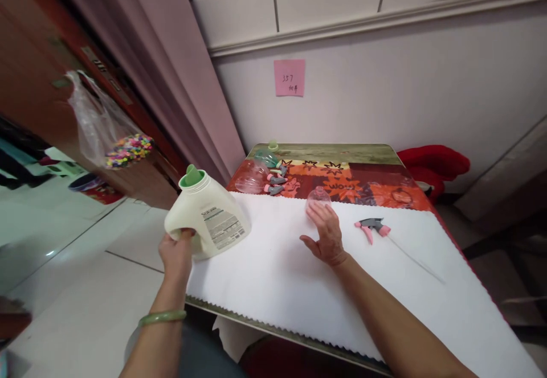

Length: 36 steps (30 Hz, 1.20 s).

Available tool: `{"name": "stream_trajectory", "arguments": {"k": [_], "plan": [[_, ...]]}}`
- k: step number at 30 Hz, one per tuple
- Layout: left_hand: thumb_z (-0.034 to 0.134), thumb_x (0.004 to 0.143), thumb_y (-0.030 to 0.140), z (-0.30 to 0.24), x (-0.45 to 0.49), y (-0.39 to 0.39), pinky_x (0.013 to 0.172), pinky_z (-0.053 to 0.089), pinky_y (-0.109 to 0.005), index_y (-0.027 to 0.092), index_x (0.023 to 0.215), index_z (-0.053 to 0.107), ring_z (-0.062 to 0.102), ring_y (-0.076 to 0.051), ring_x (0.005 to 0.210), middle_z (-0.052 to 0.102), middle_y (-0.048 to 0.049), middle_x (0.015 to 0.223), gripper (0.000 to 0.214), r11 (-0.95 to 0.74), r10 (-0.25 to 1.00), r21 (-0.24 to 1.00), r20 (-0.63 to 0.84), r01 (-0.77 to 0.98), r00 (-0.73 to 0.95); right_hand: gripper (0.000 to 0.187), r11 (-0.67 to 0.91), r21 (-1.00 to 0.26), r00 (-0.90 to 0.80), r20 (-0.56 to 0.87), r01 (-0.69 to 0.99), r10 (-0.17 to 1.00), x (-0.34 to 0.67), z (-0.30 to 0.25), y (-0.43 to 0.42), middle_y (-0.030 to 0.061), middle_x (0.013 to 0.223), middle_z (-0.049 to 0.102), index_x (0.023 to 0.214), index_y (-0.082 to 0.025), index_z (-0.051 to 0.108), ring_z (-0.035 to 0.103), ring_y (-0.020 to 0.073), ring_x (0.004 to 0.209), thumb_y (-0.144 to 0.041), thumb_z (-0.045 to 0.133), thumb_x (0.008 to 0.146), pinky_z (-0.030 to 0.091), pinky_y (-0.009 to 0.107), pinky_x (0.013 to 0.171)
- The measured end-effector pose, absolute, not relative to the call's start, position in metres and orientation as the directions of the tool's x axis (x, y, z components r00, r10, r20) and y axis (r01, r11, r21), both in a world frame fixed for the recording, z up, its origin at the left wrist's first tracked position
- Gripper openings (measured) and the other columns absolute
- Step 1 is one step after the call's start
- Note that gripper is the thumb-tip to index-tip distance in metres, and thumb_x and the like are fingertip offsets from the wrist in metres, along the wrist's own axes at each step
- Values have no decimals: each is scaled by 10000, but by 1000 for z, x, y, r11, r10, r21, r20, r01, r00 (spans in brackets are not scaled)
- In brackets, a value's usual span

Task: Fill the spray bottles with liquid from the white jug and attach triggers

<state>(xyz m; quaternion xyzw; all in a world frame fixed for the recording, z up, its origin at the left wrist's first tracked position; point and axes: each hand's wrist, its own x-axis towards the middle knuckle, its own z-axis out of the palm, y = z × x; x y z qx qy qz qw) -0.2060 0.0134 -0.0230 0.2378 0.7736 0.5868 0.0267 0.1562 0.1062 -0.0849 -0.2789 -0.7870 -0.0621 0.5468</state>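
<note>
My left hand (177,250) is closed around the handle of a cream detergent jug (226,218). The jug is at the left edge of the white-covered table, its green pour spout (192,176) uncovered. My right hand (327,233) reaches over the white cloth with fingers stretched out and thumb apart. Its fingertips overlap a clear pink spray bottle body (318,194) that has no trigger head on; whether they touch it I cannot tell. To the right lies a grey and pink spray trigger head (374,227) with a long thin dip tube (416,258).
Other spray bottles, a pink one (252,177) and a green one (265,157), lie at the table's back left. A light green cap (272,145) is behind them. A plastic bag of colourful pieces (128,150) hangs on the door. Something red (433,164) stands behind the right corner.
</note>
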Motion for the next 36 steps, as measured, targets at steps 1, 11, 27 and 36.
{"name": "stream_trajectory", "arguments": {"k": [1,11,27,36], "plan": [[632,629,411,-21,-205,18,561,457,-339,176,773,587,518,-176,595,551,-2,649,279,205,389,930,210,306,-897,627,851,-202,-275,889,485,367,156,-84,106,185,1376,638,1527,-196,389,573,317,1346,-460,547,981,422,570,1152],[687,625,355,43,-157,4,603,398,-303,178,793,679,489,-157,625,589,27,665,244,286,434,888,215,360,-875,318,834,-487,-347,759,259,551,148,-97,103,118,1127,783,1202,-235,689,756,258,1044,-393,663,927,627,420,897],[609,724,448,47,-119,-9,630,363,-331,247,764,657,537,-219,666,609,8,643,211,484,574,634,290,603,-766,942,257,-924,-405,358,-284,841,118,-73,93,181,1484,525,1522,-280,346,589,325,1312,-744,681,774,505,520,1053],[542,795,443,49,-109,-16,648,379,-335,249,743,558,556,-222,679,599,-11,702,201,404,668,502,409,765,-621,1022,116,-842,-388,360,-528,849,60,-30,94,138,1429,575,1420,-252,417,569,306,1297,-614,895,592,469,441,1093]]}}
